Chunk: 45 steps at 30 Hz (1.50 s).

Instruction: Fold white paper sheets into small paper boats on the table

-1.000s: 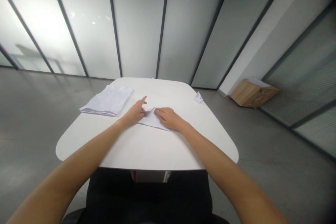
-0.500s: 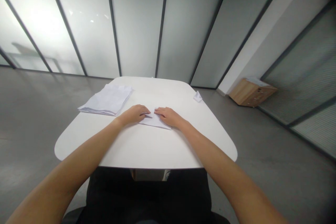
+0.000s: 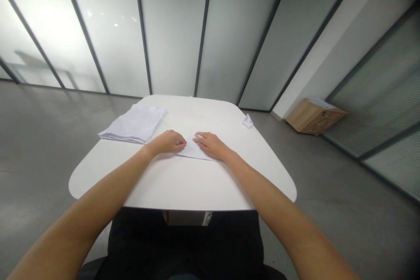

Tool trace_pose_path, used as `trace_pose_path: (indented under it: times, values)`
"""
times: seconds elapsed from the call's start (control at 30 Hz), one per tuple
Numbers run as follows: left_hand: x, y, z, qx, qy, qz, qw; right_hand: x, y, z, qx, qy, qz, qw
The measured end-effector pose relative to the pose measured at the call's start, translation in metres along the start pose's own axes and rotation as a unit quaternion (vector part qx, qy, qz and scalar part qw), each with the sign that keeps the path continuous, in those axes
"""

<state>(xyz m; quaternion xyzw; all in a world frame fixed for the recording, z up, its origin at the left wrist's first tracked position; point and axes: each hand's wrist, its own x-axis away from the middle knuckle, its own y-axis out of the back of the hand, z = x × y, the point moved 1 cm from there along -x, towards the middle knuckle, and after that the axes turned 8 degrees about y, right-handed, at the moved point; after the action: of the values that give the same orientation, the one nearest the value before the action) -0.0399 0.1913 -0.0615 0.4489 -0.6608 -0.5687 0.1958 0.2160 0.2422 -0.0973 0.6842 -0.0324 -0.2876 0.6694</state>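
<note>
Head view: L hand [image 3: 167, 141] curled, fingertips at folded white paper's [image 3: 195, 151] left end, can't tell if pinching. R hand [image 3: 210, 144] open, fingers flat on its right part, no grip. Paper lies betw. hands on white table [image 3: 183, 192], long axis approx. side to side, tip pointing away from person. Even, firm press from both sides keeps it flat & aligned. Paper stack [image 3: 133, 123] beyond L hand; small folded paper [image 3: 248, 121] well beyond R hand.

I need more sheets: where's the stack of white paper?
The stack of white paper lies on the left of the white table in the head view, just beyond the left hand.
</note>
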Motion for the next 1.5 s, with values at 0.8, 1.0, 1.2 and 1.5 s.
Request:
trace_pose_path:
  times: [0.8, 1.0, 1.2, 1.5]
  values:
    - [-0.010, -0.018, -0.007, -0.034, -0.006, -0.033, 0.999, -0.002, 0.005, 0.005, -0.023, 0.042, 0.017, 0.999]
    - [-0.010, -0.024, -0.008, -0.024, 0.001, -0.040, 0.999, -0.002, 0.007, 0.006, -0.035, 0.054, 0.014, 0.998]
    - [-0.010, -0.025, -0.009, -0.035, 0.018, -0.044, 0.998, 0.006, 0.010, -0.009, -0.023, -0.005, 0.008, 1.000]
    - [-0.006, -0.025, -0.010, -0.086, 0.040, -0.050, 0.994, 0.027, 0.003, -0.040, 0.048, -0.259, 0.088, 0.961]
